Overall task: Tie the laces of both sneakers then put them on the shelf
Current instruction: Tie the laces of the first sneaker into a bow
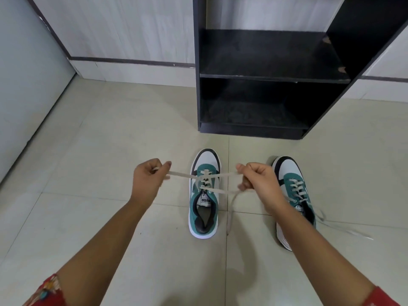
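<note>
Two green-and-white sneakers stand toes-forward on the tiled floor (110,151) in front of the black shelf (273,78). The left hand (146,178) and the right hand (257,178) are each closed on one end of the left sneaker's (204,193) lace (181,175) — pulling the ends apart, crossed over the tongue. The right sneaker (293,191) sits partly behind the right forearm — its laces trail loose on the floor.

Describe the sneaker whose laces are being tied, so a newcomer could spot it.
On the tiled floor before the black shelf stand two green-and-white sneakers. It is the left sneaker, between both hands; unlike the right sneaker, its laces are pulled taut sideways.
</note>
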